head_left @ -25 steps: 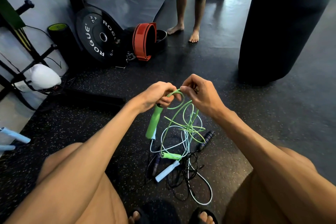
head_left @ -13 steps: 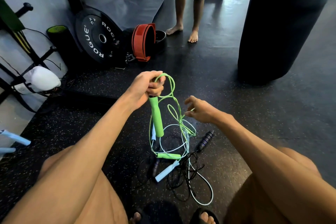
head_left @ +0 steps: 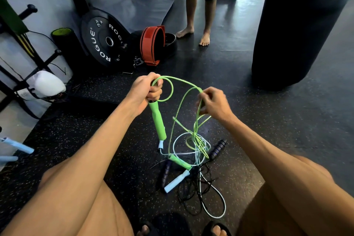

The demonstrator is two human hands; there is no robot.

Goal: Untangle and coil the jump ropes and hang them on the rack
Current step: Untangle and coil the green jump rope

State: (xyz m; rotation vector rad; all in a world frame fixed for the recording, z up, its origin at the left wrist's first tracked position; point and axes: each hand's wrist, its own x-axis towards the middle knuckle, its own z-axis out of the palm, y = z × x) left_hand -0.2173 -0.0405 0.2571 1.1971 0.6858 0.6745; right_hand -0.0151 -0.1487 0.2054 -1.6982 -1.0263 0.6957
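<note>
My left hand (head_left: 146, 90) grips the top of a green jump rope handle (head_left: 158, 122) that hangs down, with a small loop of the green cord (head_left: 173, 90) held in the same fist. My right hand (head_left: 214, 104) pinches a further stretch of that green cord, lifted into a long loop. Below on the floor lies the tangle (head_left: 195, 151): the second green handle (head_left: 179, 161), a light-blue handle (head_left: 177, 181) with its pale cord, and two dark handles (head_left: 218, 148) of a black rope. The rack (head_left: 21, 30) stands at the far left.
A black weight plate (head_left: 103, 41) leans on an upright at the back left, beside a red belt (head_left: 151, 44) and a foam roller (head_left: 61, 33). A heavy bag (head_left: 298, 25) hangs at the right. A barefoot person (head_left: 199, 5) stands behind. Two light-blue handles (head_left: 17, 146) poke in at the left.
My left hand rose and held its loop. My right hand, open half a second ago, has taken hold of the green cord and lifted another loop toward the left hand.
</note>
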